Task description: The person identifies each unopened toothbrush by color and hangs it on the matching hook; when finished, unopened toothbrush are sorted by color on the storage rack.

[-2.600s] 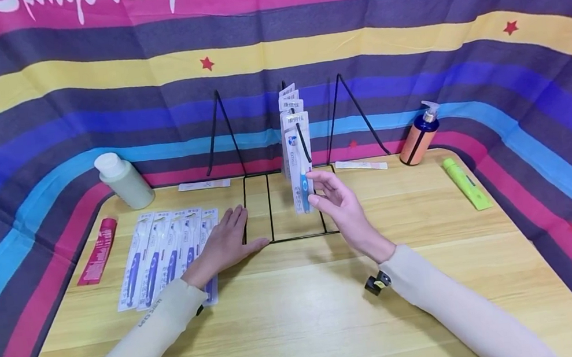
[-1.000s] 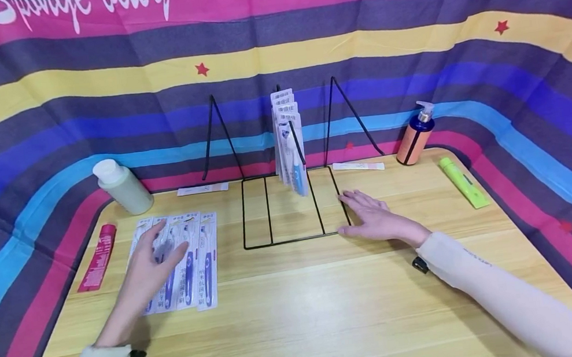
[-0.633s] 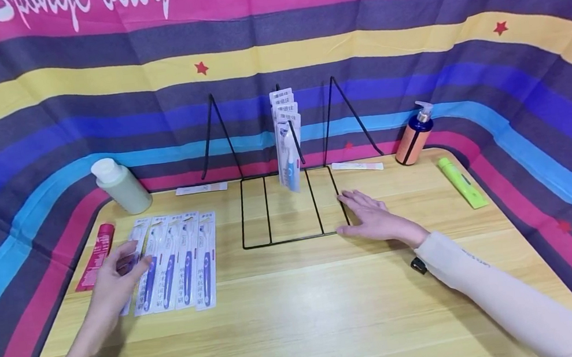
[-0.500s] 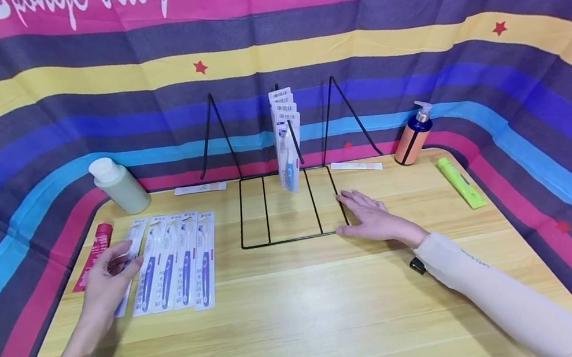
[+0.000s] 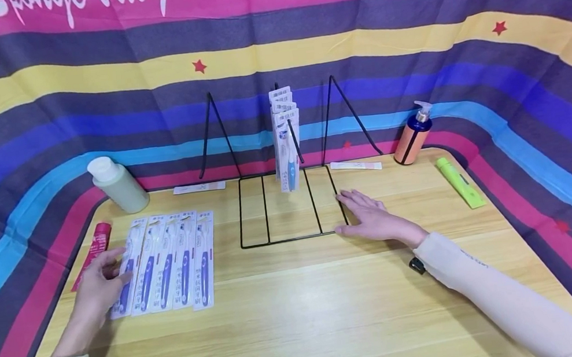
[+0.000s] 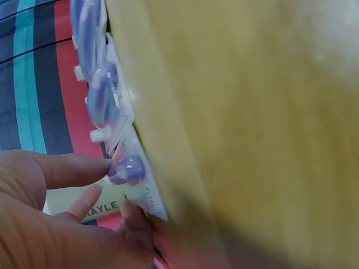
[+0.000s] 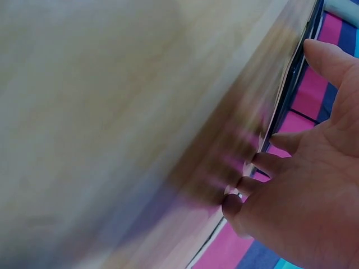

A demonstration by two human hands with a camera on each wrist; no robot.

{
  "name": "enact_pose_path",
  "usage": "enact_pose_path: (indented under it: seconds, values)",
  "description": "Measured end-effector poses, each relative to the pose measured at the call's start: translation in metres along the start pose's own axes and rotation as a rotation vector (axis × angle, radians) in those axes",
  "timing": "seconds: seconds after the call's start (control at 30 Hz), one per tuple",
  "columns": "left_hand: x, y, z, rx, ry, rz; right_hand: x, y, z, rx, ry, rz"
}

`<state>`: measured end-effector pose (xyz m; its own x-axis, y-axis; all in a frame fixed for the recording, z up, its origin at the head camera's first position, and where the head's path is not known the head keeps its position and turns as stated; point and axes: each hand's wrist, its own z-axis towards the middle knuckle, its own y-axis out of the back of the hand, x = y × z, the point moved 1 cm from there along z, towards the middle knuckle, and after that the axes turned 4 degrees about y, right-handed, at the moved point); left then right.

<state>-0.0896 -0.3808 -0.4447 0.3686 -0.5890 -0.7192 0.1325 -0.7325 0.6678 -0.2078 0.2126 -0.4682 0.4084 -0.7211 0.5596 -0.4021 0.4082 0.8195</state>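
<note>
Several toothbrush packs (image 5: 169, 263) lie side by side on the wooden table (image 5: 300, 316), left of a black wire rack (image 5: 292, 239). My left hand (image 5: 117, 263) is at the leftmost pack (image 5: 131, 247). In the left wrist view its forefinger and thumb (image 6: 134, 224) pinch that pack (image 6: 126, 168) at its edge while it lies on the table. More packs (image 5: 286, 143) hang on the rack's hook. My right hand (image 5: 352, 212) rests flat on the table with straight fingers, just right of the rack's base wire and holding nothing; it shows as (image 7: 263, 168) in the right wrist view.
A pale bottle (image 5: 116, 184) and a red tube (image 5: 92, 251) stand at the left. A pump bottle (image 5: 414, 136) and a green tube (image 5: 460, 183) are at the right. Two flat white boxes (image 5: 198, 188) (image 5: 355, 166) lie behind the rack. Striped cloth walls the table in.
My right hand let go of the hung pack and came down flat beside the rack. My left hand moved left from the rack across the row to the leftmost pack.
</note>
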Motion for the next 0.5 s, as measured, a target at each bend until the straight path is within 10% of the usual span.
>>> enact_pose_path:
  seconds: [0.5]
  values:
    - [-0.0078,0.0049,0.0036,0.078,0.159,0.012,0.0042,0.0015,-0.0032,-0.008,0.009,0.002]
